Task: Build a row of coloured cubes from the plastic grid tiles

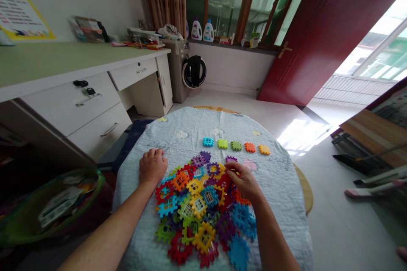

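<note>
A heap of colourful plastic interlocking window tiles [200, 211] lies on a round table under a pale blue cloth [190, 135]. My left hand [152, 166] rests on the cloth at the heap's left edge, fingers curled under, nothing visible in it. My right hand [243, 181] sits on the heap's upper right, fingers pinched at a tile [231, 172] whose colour I cannot make out. Beyond the heap several tiles lie in a row: blue [208, 142], light green [222, 144], green [236, 145], orange [249, 147] and yellow-orange [264, 149].
A white desk with drawers [92, 97] stands to the left, a washing machine [186, 72] behind it. A green basket [47, 207] sits low on the left. A red door [318, 38] stands open at right. Someone's feet [375, 188] show at the far right.
</note>
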The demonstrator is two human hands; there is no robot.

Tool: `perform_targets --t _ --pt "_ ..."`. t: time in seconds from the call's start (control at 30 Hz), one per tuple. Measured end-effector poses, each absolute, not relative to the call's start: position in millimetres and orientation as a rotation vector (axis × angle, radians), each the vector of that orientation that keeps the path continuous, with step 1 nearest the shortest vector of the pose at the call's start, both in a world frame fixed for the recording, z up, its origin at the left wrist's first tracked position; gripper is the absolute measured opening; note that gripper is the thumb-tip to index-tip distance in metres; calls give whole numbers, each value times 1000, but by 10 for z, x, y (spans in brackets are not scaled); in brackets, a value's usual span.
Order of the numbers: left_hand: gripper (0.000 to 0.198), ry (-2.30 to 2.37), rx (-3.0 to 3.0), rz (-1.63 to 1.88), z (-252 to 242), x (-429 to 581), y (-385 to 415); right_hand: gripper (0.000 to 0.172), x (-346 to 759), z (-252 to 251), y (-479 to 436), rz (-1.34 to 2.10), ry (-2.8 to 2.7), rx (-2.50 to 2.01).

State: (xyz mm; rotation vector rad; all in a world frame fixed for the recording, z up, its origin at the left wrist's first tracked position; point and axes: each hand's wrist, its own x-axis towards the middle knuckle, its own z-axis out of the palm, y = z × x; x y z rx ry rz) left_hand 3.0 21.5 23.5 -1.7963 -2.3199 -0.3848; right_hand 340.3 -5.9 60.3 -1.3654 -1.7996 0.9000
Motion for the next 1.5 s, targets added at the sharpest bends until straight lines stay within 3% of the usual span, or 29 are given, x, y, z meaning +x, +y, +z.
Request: perform_targets --t 0.27,0.5,0.77,1.03,1.5 --pt "30 -2310 -1795 -375 198 5 233 27 3833 310 -124 652 -1462 -1572" --pt "31 -2293 -1787 -363 160 -12 248 43 3898 218 -173 757 -1329 -1648" --pt "30 -2304 -1794 -358 194 -1 237 47 3793 478 -285 752 -1891 -1571" --pt "28 -2337 -1786 -361 237 23 225 25 3752 463 -263 670 -1913 -1514" --pt "31 -2339 -1789 -382 192 5 236 37 3973 289 -248 584 -1541 -1702"
